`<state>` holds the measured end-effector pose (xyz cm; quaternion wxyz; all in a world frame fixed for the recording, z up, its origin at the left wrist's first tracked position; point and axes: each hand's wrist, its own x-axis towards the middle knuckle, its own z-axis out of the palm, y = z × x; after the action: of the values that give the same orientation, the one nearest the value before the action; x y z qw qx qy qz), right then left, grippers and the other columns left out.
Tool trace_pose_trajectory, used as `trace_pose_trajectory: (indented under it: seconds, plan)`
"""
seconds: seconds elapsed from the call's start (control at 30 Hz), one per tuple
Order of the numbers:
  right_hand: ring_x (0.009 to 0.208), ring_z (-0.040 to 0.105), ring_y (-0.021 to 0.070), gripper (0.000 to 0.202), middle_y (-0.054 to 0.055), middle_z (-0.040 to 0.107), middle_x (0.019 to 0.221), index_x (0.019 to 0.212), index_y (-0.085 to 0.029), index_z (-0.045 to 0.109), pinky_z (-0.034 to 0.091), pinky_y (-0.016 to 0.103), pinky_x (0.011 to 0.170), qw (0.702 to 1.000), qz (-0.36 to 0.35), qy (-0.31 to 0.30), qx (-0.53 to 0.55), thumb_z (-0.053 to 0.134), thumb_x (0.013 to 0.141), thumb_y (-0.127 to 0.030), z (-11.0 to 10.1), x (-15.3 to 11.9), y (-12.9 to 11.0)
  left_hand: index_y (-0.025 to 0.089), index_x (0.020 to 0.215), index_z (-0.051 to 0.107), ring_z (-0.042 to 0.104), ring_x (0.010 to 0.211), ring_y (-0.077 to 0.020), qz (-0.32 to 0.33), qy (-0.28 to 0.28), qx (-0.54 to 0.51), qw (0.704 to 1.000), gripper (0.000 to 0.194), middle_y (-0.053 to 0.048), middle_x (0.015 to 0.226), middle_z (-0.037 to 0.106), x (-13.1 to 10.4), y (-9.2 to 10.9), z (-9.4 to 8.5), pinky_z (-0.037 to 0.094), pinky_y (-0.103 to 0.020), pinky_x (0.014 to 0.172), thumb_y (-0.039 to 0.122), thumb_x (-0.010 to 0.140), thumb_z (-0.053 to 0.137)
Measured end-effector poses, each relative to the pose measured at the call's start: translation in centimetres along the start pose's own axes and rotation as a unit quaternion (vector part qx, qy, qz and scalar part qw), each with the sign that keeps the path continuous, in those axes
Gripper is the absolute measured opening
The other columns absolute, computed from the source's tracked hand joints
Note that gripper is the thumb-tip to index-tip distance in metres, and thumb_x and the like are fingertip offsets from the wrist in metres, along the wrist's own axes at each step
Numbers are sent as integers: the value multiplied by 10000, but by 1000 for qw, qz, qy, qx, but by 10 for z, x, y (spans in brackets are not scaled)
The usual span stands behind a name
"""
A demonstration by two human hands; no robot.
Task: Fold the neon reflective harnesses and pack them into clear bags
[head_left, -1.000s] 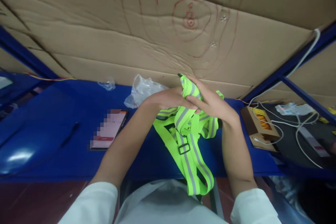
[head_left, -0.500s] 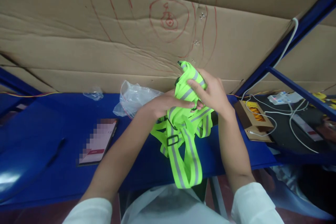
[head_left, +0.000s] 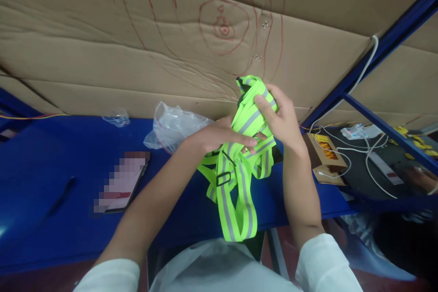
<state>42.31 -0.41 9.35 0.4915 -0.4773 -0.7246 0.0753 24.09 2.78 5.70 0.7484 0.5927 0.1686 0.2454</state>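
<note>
A bundle of neon green straps [head_left: 248, 121] with grey stripes and black buckles is held up over the blue table. My right hand [head_left: 278, 112] grips its upper part, thumb across the front. Around the middle of the bundle is my left hand [head_left: 231, 137], its fingers reaching across the straps below my right hand. Long loops hang down toward the table's front edge, with a black slider buckle [head_left: 223, 179] on one of them. Some fingers of both hands are hidden behind the straps.
Clear plastic bags [head_left: 178, 123] lie on the blue table [head_left: 37, 164], left of the straps. A phone [head_left: 125, 180] lies nearer. At right are an open cardboard box [head_left: 325, 153], white cables, a blue frame bar [head_left: 386, 125] and another person's hand [head_left: 419, 178]. Cardboard stands behind.
The upper part of the strap bundle and my right hand have shifted slightly up and right. The hanging loops have swung slightly left. The camera view has shifted a little.
</note>
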Motion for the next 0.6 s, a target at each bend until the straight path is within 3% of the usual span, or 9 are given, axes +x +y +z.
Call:
trace_pose_trajectory:
  seconds: [0.1,0.17,0.27,0.33,0.47,0.53,0.6]
  plan:
    - [954,709,228,451,54,757,1091,1175,-246,701,597,364,835,999,14,26,45,615,959,-633,1,0,-1,138,951,714,659,612,-166,18,38,97,994,371,-46,797,737,1,-2,-2,543,-284,578,296,692,927]
    - [908,715,215,429,49,764,1043,1142,-238,710,596,344,789,992,58,11,110,643,945,-614,3,-1,-2,143,901,717,661,625,-176,18,50,152,987,320,-40,751,725,1,-3,-4,536,-283,597,324,717,906]
    - [847,726,215,420,50,762,951,1129,-234,711,600,333,723,968,130,-47,207,635,944,-602,7,-1,0,159,895,725,675,675,-187,19,-1,165,986,250,-37,784,738,-2,0,-4,552,-300,666,330,765,854]
    - [852,728,220,426,56,758,948,1110,-234,714,606,339,725,962,143,-56,226,616,945,-615,11,0,3,172,881,721,679,708,-186,36,-24,176,983,203,-23,791,737,-5,3,-3,554,-303,723,325,794,821]
    - [920,706,211,379,50,744,985,1030,-241,766,594,346,801,989,83,27,120,629,956,-587,15,1,3,181,858,714,687,795,-198,97,13,271,958,168,-25,824,745,-12,9,-1,525,-280,755,346,864,747]
    - [978,690,209,320,56,733,1057,1053,-250,788,580,354,864,996,24,72,46,675,949,-531,13,-1,-2,185,853,699,681,794,-200,114,-2,298,948,187,-32,821,743,-14,11,0,517,-277,748,365,903,703]
    - [1023,687,210,310,68,728,1135,1136,-260,778,569,371,921,998,-20,67,10,653,978,-495,9,-4,-9,186,853,688,677,790,-193,124,-21,305,944,189,-33,825,740,-15,13,1,514,-269,754,362,923,677]
